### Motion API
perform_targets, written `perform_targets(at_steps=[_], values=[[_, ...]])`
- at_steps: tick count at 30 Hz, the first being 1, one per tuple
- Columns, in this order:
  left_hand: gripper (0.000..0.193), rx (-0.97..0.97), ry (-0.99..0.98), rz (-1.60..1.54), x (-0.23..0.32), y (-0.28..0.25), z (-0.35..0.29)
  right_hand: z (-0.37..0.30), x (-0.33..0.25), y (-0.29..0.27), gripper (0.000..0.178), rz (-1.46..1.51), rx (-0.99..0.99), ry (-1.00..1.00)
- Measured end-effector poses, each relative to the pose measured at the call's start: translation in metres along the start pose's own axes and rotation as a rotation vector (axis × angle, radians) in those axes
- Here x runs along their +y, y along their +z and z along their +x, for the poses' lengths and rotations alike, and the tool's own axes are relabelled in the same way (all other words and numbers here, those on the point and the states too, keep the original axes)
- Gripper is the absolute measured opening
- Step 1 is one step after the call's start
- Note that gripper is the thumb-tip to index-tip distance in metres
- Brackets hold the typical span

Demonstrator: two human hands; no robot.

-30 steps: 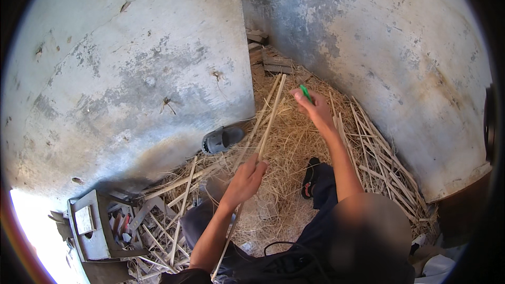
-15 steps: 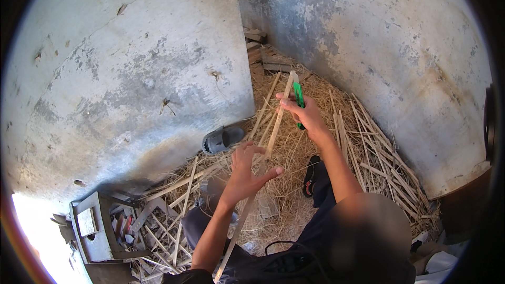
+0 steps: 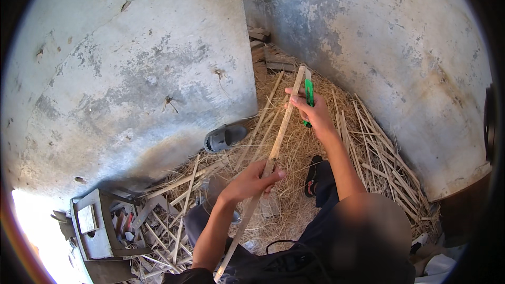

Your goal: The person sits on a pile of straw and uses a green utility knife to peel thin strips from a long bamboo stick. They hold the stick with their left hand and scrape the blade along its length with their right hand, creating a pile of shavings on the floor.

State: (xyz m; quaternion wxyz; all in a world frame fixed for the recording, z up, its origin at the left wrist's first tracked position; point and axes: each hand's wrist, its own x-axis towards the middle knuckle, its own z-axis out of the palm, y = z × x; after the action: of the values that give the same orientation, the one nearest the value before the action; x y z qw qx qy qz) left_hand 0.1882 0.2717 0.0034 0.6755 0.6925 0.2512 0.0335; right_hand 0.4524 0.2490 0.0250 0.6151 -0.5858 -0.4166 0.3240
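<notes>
A long, thin wooden strip [image 3: 284, 124], perhaps split bamboo, slants from near my lap up toward the far wall corner. My left hand [image 3: 245, 183] is closed round its middle, with the thumb lying across it. Near the far end, my right hand [image 3: 317, 118] pinches the strip between its fingers. That same hand also holds a green utility knife [image 3: 309, 93] with its blade out, pointing away from me beside the strip's tip. Whether the blade touches the wood cannot be made out.
Fine shavings [image 3: 284, 215] cover the floor between my legs. Several cut strips [image 3: 386, 165] lie piled along the right wall. A grey clog [image 3: 225, 138] lies by the left wall [image 3: 131, 73]. At lower left stands an overturned stool-like frame [image 3: 100, 226] among scraps.
My left hand, open and lifted off the strip before, has come down and closed round it. My right hand, the knife and the strip's far end have shifted slightly right.
</notes>
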Motion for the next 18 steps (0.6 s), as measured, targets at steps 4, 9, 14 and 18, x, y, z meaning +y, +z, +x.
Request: perform_targets(at_steps=[4, 9, 14, 18], values=[[0.041, 0.169, 0.061, 0.11, -0.012, 0.006, 0.006, 0.004, 0.013, 0.0, 0.049, -0.186, 0.043, -0.162], [0.034, 0.423, 0.05, 0.048, -0.014, 0.0, 0.008, -0.007, 0.015, 0.008, 0.052, -0.277, -0.051, -0.306], [0.033, 0.507, 0.125, 0.1, -0.004, -0.011, 0.001, -0.023, 0.009, 0.016, 0.042, -0.58, -0.259, -0.504], [0.037, 0.474, 0.126, 0.083, 0.004, -0.011, -0.001, -0.032, 0.014, 0.028, 0.043, -0.655, -0.288, -0.628]])
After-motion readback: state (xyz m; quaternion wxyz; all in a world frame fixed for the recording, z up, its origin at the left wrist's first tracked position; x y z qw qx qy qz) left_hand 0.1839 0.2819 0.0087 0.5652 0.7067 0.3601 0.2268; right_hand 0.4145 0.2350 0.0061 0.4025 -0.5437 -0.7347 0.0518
